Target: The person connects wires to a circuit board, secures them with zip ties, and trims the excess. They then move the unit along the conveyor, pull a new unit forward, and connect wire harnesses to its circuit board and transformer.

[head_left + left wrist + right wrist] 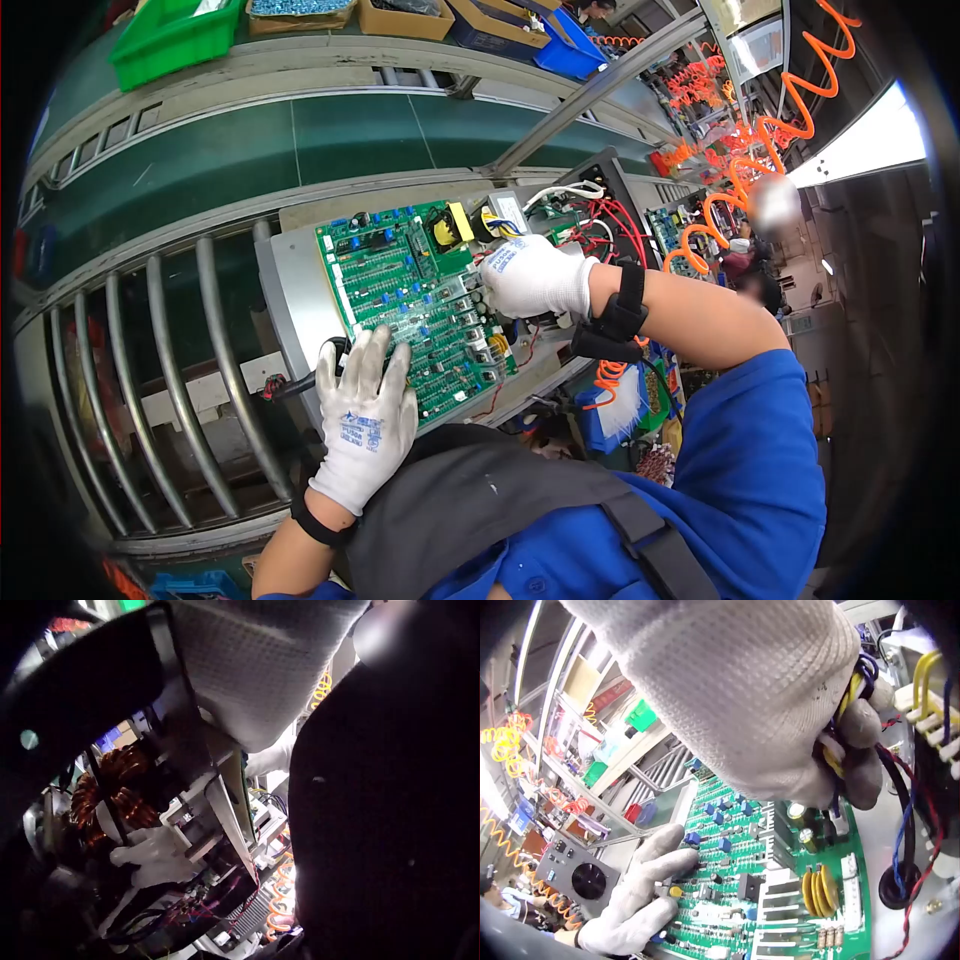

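A large green circuit board lies over a grey metal chassis. My gloved left hand rests on the board's near left part with its fingers straight and spread. At the board's right edge, my gloved right hand is curled. In the right wrist view its fingers grip a bundle of yellow and dark blue wires; the held ends are hidden inside the hand. Yellow disc components stand on the board below that hand. Copper-wound coils show beneath the board in the left wrist view.
A roller conveyor runs to the left of the chassis. Red wires and a white cable stand at the chassis's far right. Orange coiled hoses hang to the right. A green bin stands on the back shelf.
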A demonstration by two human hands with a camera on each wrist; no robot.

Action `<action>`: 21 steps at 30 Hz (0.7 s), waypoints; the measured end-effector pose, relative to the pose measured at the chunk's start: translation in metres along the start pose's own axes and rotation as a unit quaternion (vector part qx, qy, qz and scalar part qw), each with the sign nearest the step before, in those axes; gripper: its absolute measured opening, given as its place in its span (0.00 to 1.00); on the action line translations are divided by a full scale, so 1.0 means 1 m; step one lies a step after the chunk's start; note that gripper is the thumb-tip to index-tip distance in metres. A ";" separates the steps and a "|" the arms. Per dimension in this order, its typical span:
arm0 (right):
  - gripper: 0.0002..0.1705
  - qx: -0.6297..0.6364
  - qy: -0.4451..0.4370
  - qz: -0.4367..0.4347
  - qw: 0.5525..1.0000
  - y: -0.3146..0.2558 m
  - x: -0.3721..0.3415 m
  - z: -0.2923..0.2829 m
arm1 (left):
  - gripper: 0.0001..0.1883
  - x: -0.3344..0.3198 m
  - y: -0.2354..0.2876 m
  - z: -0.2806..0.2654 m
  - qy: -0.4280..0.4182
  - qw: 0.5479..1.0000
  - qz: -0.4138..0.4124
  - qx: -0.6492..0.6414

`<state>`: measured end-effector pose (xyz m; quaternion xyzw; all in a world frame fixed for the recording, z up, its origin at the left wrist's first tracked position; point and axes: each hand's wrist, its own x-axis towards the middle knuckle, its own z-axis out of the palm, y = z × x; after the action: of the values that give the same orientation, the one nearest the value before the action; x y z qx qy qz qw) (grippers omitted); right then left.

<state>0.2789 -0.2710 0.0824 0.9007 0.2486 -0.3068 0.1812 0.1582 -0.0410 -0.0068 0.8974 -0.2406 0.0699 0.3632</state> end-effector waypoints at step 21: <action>0.16 0.026 0.001 0.006 1.000 0.002 0.004 -0.002 | 0.23 -0.008 0.009 0.006 0.034 0.996 0.037 0.075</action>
<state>0.2833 -0.2707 0.0815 0.9069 0.2354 -0.3107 0.1598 0.1468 -0.0479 -0.0082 0.9096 -0.2553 0.1316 0.3002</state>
